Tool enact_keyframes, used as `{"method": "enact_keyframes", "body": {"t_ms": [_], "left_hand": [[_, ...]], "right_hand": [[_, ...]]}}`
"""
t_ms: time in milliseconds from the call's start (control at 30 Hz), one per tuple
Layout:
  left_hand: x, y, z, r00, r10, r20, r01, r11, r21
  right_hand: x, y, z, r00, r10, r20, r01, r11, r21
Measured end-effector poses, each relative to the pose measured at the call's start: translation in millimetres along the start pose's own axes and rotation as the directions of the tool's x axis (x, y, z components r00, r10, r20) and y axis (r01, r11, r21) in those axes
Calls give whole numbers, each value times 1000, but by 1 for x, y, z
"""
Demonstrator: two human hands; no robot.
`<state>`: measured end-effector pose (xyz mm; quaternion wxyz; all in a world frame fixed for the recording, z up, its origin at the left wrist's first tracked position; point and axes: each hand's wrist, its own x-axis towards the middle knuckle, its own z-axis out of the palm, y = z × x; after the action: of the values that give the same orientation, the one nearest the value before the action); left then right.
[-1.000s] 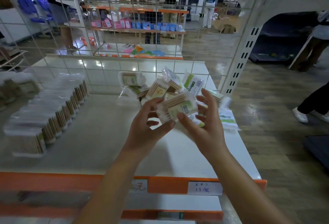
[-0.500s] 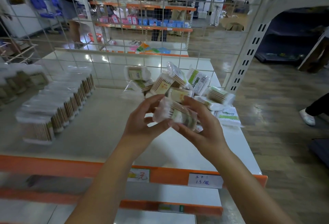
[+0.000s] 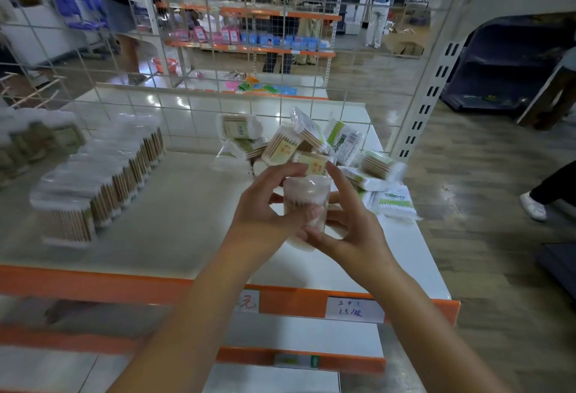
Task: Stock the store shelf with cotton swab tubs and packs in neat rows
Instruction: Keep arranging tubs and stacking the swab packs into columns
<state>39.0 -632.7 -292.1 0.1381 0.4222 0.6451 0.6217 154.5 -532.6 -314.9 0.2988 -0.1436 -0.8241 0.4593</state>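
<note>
Both my left hand [image 3: 265, 205] and right hand [image 3: 346, 221] pinch the swab pack [image 3: 307, 202], its long axis running near-to-far

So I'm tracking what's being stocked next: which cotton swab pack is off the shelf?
The clear pack gripped between the left hand and right hand; the others lie heaped behind.

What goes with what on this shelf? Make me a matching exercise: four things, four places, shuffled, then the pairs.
Things:
1. held pack
2. neat row of packs
3. loose pile of packs
4. handwritten price tag

Places:
A. on the orange shelf edge
B. left side of the shelf
C. between left hand and right hand
D. back right of the shelf, by the wire grid

Pairs: 1-C, 2-B, 3-D, 4-A
</note>
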Motion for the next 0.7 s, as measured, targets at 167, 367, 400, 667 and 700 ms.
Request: {"method": "enact_keyframes", "body": {"t_ms": [167, 367, 400, 667, 700], "left_hand": [[-5, 1, -3, 998, 28, 58, -29, 999, 19], [-3, -4, -23, 995, 62, 74, -69, 992, 102], [-3, -6, -26, 995, 58, 80, -68, 989, 131], [1, -19, -43, 992, 103, 75, -126, 881, 456], [1, -19, -43, 991, 110, 75, -132, 873, 469]], "right_hand": [[-1, -1, 13, 999, -20, -38, 19, 1000, -17], [7, -3, 16, 997, -3, -76, -1, 999, -54], [9, -3, 15, 996, -2, -86, -3, 998, -59], [14, -4, 12, 996, 15, -90, -24, 995, -101], [14, -6, 12, 996, 15, -86, -25, 994, -109]]}}
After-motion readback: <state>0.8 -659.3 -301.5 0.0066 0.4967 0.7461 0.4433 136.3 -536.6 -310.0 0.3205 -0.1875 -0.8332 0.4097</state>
